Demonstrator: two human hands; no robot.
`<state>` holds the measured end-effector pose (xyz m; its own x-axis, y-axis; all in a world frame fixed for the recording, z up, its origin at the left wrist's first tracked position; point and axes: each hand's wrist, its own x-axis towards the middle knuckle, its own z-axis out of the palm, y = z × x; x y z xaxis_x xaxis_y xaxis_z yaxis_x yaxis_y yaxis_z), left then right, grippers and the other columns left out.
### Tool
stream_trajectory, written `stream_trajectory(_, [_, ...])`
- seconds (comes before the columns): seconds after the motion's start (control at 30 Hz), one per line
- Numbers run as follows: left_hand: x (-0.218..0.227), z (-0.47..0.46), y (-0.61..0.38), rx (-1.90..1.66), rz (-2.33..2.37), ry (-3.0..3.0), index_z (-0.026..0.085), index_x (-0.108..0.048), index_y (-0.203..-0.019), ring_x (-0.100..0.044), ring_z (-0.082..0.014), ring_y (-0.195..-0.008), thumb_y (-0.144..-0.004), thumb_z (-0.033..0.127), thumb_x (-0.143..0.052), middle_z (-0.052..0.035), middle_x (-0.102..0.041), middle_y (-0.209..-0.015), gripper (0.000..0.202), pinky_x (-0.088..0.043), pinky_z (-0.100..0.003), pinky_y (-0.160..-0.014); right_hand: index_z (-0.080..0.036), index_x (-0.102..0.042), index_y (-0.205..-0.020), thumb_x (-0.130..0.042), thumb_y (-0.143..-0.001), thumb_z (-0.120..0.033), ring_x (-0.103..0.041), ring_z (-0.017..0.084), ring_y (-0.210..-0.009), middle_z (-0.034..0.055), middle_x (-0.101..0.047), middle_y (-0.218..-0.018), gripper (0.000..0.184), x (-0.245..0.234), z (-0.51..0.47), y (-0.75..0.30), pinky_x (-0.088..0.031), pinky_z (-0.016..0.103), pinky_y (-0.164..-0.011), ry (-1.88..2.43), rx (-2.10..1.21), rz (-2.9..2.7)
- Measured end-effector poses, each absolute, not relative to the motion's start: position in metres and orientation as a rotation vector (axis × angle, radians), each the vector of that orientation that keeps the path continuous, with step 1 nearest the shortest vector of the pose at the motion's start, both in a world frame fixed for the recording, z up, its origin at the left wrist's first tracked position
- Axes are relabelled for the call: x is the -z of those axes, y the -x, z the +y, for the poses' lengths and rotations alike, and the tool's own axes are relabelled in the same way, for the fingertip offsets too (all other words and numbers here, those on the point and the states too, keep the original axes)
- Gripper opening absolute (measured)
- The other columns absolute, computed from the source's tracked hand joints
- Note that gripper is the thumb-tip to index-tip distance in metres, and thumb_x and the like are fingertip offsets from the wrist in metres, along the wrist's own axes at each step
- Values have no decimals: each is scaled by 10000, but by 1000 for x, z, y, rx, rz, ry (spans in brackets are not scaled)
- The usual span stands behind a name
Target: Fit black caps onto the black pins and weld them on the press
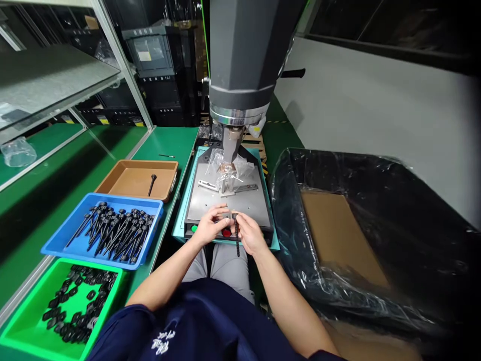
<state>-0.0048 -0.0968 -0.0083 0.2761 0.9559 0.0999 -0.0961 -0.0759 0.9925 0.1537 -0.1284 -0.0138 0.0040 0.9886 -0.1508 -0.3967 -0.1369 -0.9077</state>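
Both hands meet over the front edge of a bench machine's grey base plate [195, 204]. My right hand [251, 235] pinches a thin black plastic rod [237, 240], which hangs downward with its top end between the fingers. My left hand [213, 225] is closed at the fingertips on a small greyish piece [227, 214] beside the rod's top; its kind is too small to make out. Beyond the fingers, a metal fixture [227, 188] wrapped in clear plastic stands under the machine's horn [232, 145]. A red button [226, 232] and a green button [194, 228] show by the hands.
On the left, a blue tray [60, 243] holds many black rods with heads, and a green tray [22, 321] holds small black caps. A brown tray [124, 178] contains one black rod [152, 185]. A plastic-lined bin [296, 250] with cardboard [338, 235] stands right. The machine head [244, 55] overhangs the plate.
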Motion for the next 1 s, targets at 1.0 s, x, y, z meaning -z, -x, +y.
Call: stream_trajectory(1.0, [-29, 49, -25, -1295, 892, -1074, 111, -660, -1188, -577, -107, -618, -603, 187, -807, -37, -704, -827, 608, -484, -255, -657, -182, -709, -958, -741, -647, -343, -636, 236, -951, 72, -708, -1007, 352, 2, 55, -159, -504, 365, -871, 1099, -802, -1060])
